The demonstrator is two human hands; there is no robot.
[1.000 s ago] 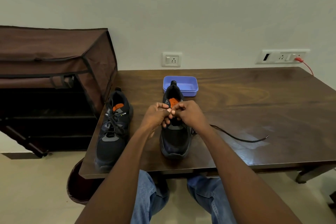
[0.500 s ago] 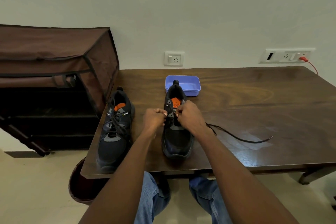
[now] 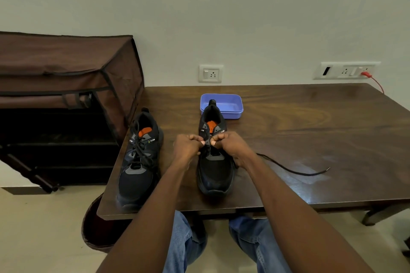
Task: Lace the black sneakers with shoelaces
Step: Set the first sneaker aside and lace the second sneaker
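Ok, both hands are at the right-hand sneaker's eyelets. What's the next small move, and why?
Probably pull the slack through. The left hand and right hand pinch at the eyelets of the sneaker, while a long run of lace trails loose on the table. The other sneaker is already laced.

Both hands, left (image 3: 188, 147) and right (image 3: 230, 146), pinch the shoelace (image 3: 288, 167) over the right sneaker (image 3: 214, 170).
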